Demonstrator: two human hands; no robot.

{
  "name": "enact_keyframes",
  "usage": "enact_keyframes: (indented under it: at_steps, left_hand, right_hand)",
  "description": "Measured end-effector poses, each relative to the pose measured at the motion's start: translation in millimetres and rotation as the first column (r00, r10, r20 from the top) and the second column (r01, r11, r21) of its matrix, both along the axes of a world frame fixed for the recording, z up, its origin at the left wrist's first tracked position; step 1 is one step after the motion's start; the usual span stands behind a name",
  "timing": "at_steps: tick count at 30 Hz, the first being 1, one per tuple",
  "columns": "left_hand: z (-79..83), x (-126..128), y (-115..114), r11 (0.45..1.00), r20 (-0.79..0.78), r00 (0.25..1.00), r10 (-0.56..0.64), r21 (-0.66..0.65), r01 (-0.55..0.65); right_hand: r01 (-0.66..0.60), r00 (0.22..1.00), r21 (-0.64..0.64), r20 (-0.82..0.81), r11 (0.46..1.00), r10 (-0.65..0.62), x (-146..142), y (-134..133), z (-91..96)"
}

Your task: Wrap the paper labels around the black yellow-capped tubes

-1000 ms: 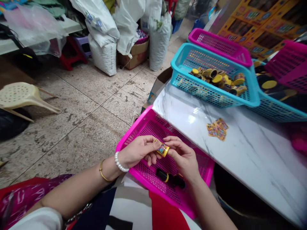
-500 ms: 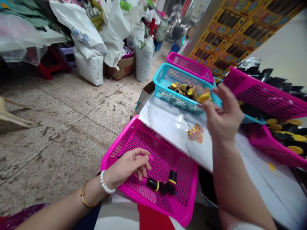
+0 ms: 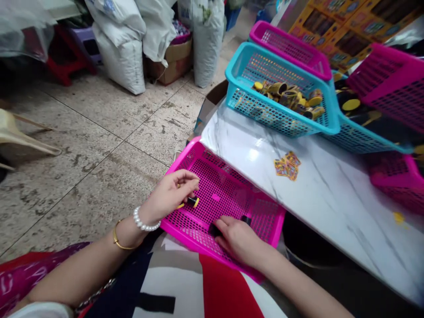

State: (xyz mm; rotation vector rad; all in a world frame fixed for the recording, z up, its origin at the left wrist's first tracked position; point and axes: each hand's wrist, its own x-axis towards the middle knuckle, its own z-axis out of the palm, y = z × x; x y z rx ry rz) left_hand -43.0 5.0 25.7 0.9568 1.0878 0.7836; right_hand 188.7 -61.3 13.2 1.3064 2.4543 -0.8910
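Black tubes with yellow rings (image 3: pixel 192 202) lay on a flat magenta mesh tray (image 3: pixel 225 185), which sat over the person's red, black and white clothing (image 3: pixel 198 282). The left hand (image 3: pixel 170 194) was closed around one tube at the tray's left side, with the tube's yellow-ringed end showing below the fingers. The right hand (image 3: pixel 236 240) lay palm down and partly open near the tray's near edge, with its fingers (image 3: pixel 225 227) over a second black tube (image 3: pixel 214 229); whether it gripped that tube could not be told. A third black tube (image 3: pixel 245 219) stood just beyond those fingers. A pearl bracelet (image 3: pixel 143 223) and a gold bangle (image 3: pixel 121 238) circled the left wrist. Just right of the tray ran a white marble-patterned tabletop (image 3: pixel 331 194), bearing a small pile of printed labels (image 3: pixel 286 165). Farther along, a turquoise basket (image 3: pixel 265 112) held yellow-and-black caps (image 3: pixel 288 97), with a magenta basket (image 3: pixel 288 44) beyond it. More baskets crowded the far right. On the left lay a speckled tile floor (image 3: pixel 99 176), and white sacks (image 3: pixel 119 57) stood at its far side beside a cardboard box (image 3: pixel 168 66).
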Motion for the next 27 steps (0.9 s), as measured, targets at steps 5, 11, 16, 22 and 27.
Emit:
enact_keyframes:
  at_steps: [5,11,16,22,27]
  left_hand:
    - [5.0,-6.7,-0.1,0.993,-0.045,0.996,0.077,0.089,-0.072]
    - [4.5,-5.7,-9.2,0.998,-0.056,0.998,0.039,0.06,-0.036]
    - [-6.0,8.7,-17.5,0.993,-0.012,0.993,-0.12,0.016,0.12]
    - [-19.6,16.3,-21.0,0.986,0.008,0.986,-0.169,0.009,0.169]
    - [-19.1,14.7,-18.9,0.99,0.016,0.99,-0.14,0.033,0.139]
  right_hand:
    - [0.175,0.958,0.098,-0.247,0.98,-0.147,9.5,9.7,4.0]
    - [0.497,0.835,0.48,-0.491,0.723,-0.248,57.2,41.0,43.8]
    - [0.746,0.652,0.605,-0.58,0.279,-0.488,124.8,89.2,45.8]
    - [0.726,0.688,0.513,-0.536,0.458,-0.489,141.4,110.9,23.1]
    - [0.682,0.728,0.643,-0.55,0.349,-0.409,134.8,105.7,22.6]
